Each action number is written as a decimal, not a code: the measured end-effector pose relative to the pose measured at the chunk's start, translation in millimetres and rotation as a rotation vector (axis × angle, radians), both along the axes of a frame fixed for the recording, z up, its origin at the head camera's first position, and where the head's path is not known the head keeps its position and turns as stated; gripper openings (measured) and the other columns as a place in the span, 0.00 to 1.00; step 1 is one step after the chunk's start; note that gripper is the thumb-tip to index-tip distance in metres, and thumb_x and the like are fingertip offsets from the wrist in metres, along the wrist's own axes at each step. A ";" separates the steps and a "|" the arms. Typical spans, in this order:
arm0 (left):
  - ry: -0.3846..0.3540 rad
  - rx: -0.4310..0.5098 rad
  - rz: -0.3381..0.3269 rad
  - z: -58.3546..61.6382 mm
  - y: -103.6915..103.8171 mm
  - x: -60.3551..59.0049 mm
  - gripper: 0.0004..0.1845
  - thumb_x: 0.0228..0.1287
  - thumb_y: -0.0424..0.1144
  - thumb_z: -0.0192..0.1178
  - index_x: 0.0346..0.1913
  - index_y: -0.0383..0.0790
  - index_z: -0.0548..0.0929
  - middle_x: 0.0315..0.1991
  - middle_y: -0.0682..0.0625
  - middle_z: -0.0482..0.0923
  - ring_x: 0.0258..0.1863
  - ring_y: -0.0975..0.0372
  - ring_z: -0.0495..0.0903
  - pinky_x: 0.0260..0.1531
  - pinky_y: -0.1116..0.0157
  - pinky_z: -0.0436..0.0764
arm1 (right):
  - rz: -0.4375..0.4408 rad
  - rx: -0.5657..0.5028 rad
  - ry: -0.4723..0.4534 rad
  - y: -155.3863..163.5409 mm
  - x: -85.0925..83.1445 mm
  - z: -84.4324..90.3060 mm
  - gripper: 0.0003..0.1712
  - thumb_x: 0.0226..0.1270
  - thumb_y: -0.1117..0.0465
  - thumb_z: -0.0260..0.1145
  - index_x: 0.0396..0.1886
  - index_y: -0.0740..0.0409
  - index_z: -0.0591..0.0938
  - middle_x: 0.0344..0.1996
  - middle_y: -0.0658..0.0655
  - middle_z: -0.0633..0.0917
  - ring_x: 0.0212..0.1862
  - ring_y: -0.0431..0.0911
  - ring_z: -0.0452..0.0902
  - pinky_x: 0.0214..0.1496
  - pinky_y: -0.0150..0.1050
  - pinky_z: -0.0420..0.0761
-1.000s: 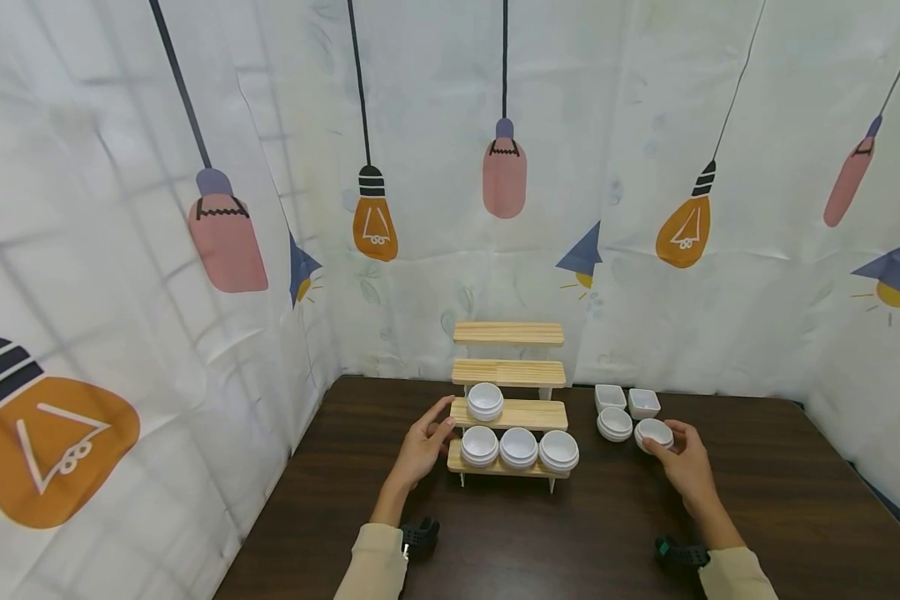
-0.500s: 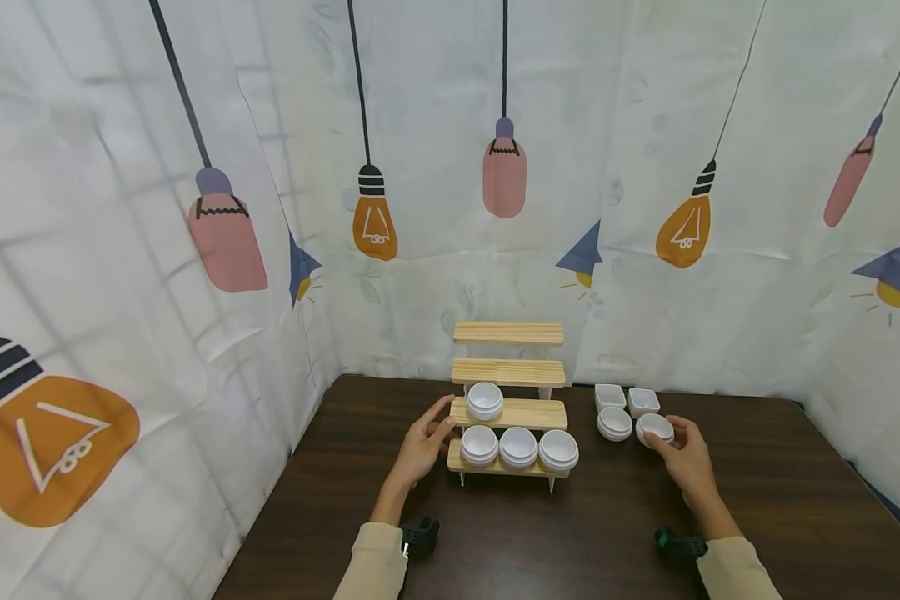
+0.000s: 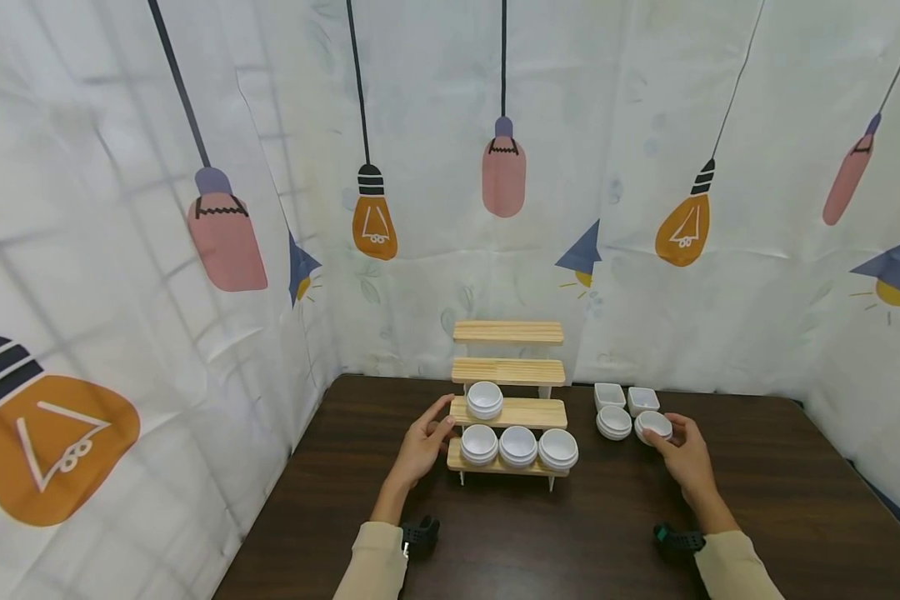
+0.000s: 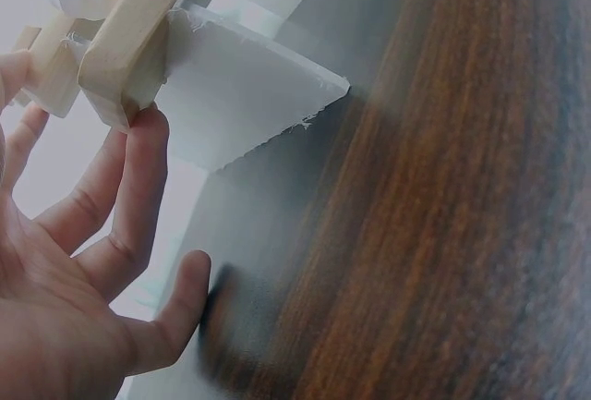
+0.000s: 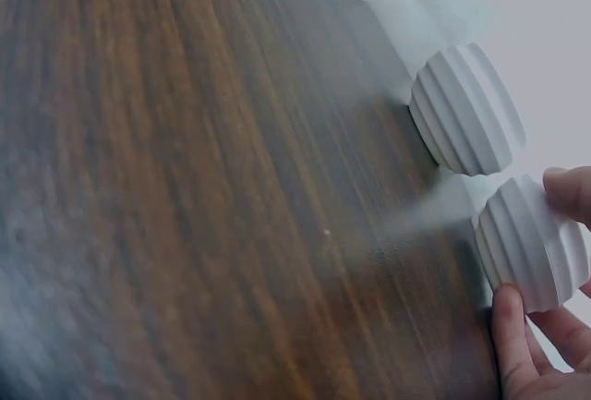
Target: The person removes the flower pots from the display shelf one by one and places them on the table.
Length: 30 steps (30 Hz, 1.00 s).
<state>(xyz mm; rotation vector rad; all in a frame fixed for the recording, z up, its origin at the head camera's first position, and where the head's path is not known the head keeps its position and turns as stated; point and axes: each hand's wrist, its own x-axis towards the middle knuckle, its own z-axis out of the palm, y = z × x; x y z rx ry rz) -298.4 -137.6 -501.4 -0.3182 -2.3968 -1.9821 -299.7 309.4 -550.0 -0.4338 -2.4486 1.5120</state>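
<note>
White ribbed bowl (image 3: 653, 425) sits on the dark counter (image 3: 585, 533) in our right hand (image 3: 682, 458), fingers curled round its rim, just beside another stack of round bowls (image 3: 614, 422) and two square dishes (image 3: 626, 397). Our left hand (image 3: 423, 446) rests with fairly straight fingers against the left end of the wooden tiered stand (image 3: 508, 400), probably just touching it. Four more bowls sit on its lower steps.

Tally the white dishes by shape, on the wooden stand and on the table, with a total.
Round bowl stacks: 6, namely 3 on the wooden stand's bottom step, 1 on the second step, 1 on the table, and 1 gripped by the right hand.
Square dishes: 2.
Total: 8.
</note>
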 end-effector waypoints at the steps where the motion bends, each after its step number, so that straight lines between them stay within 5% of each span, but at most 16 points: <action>1: -0.001 -0.004 -0.001 0.4 0.0 0.0 0.26 0.78 0.38 0.56 0.76 0.44 0.70 0.40 0.30 0.86 0.36 0.55 0.86 0.38 0.53 0.88 | -0.001 0.006 0.002 0.1 0.1 -0.3 0.38 0.72 0.53 0.69 0.73 0.64 0.65 0.64 0.69 0.74 0.48 0.39 0.70 0.38 0.22 0.71; 7: -0.001 -0.015 -0.008 2.4 -0.6 0.0 0.26 0.79 0.39 0.56 0.75 0.46 0.70 0.40 0.30 0.86 0.37 0.56 0.86 0.38 0.53 0.88 | -0.007 0.042 -0.002 -0.4 1.1 -1.6 0.39 0.71 0.49 0.69 0.73 0.60 0.66 0.63 0.67 0.76 0.44 0.33 0.69 0.38 0.25 0.71; 12: 0.004 -0.007 -0.014 2.1 -1.1 0.1 0.26 0.79 0.38 0.55 0.76 0.45 0.70 0.40 0.31 0.86 0.38 0.55 0.86 0.41 0.45 0.87 | -0.013 0.051 -0.010 -2.9 1.2 -2.5 0.39 0.71 0.48 0.69 0.73 0.60 0.66 0.65 0.68 0.76 0.51 0.42 0.72 0.40 0.24 0.69; 16: 0.006 -0.004 -0.011 1.4 -1.2 0.1 0.26 0.79 0.38 0.55 0.76 0.44 0.70 0.39 0.32 0.87 0.38 0.55 0.86 0.40 0.48 0.87 | -0.023 0.036 -0.010 -4.9 1.2 -3.1 0.39 0.71 0.49 0.69 0.74 0.59 0.66 0.66 0.68 0.75 0.58 0.51 0.72 0.41 0.24 0.68; 30: 0.001 0.012 0.000 -0.7 0.4 -1.4 0.25 0.78 0.37 0.56 0.75 0.45 0.71 0.40 0.28 0.85 0.37 0.58 0.86 0.38 0.54 0.87 | -0.034 -0.013 -0.014 -7.4 1.2 -1.9 0.41 0.71 0.49 0.69 0.76 0.60 0.63 0.68 0.70 0.71 0.64 0.58 0.69 0.53 0.45 0.71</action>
